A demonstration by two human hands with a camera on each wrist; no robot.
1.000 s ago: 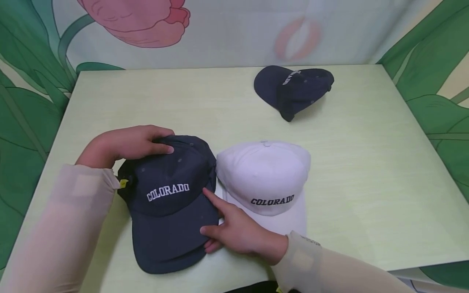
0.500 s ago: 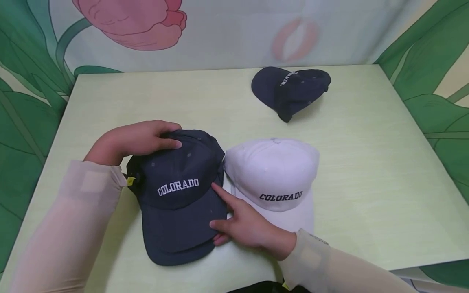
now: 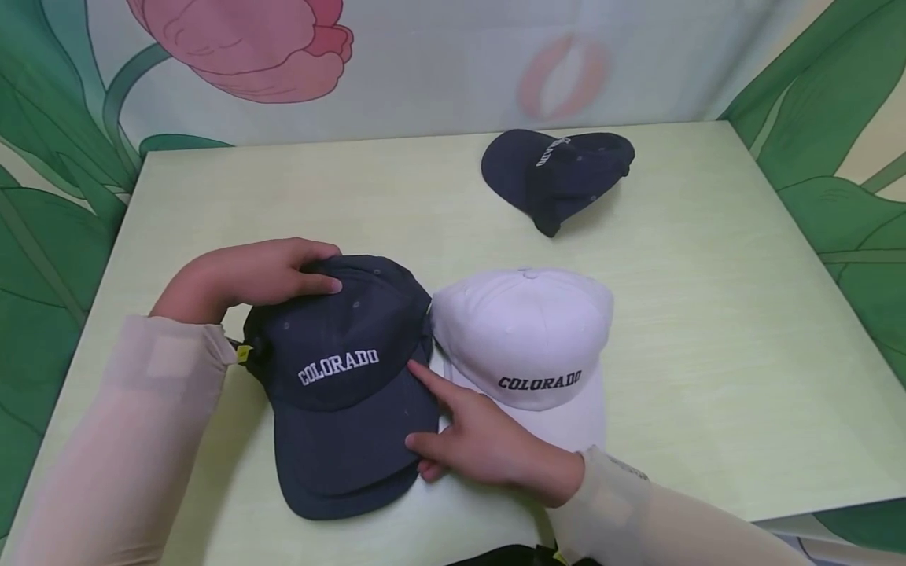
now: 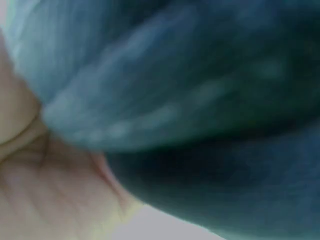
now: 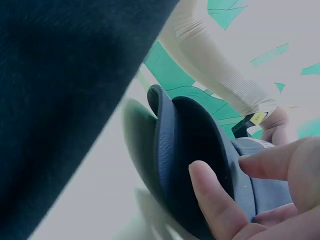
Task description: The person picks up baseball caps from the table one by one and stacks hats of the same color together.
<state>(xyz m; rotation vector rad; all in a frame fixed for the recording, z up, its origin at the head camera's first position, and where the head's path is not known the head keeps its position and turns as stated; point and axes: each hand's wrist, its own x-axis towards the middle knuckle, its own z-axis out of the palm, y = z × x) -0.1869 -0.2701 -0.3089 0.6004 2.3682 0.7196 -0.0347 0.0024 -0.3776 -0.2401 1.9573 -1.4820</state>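
Note:
Two navy caps lie nested, one over the other. The upper navy cap point(image 3: 347, 330) has COLORADO in white, and the lower cap's brim point(image 3: 354, 505) peeks out below. My left hand point(image 3: 258, 271) grips the back of the crown, thumb on top, remaining fingers hidden; the left wrist view shows the palm against folds of navy cloth. My right hand point(image 3: 488, 444) pinches the brims' right edge, thumb above and index finger stretched toward the crown seam. In the right wrist view a fingertip point(image 5: 202, 175) lies at the gap between the brims point(image 5: 167, 145).
A white COLORADO cap point(image 3: 524, 338) sits against the navy pair's right side, partly behind my right hand. Another navy cap point(image 3: 566, 177) lies tilted near the table's point(image 3: 318, 189) back edge. A dark curved edge point(image 3: 502, 556) shows at the bottom of the head view.
The nested navy caps have shifted slightly right with both hands, and the white cap beside them moved right too. Both hands keep their hold. The far navy cap stays put on the table.

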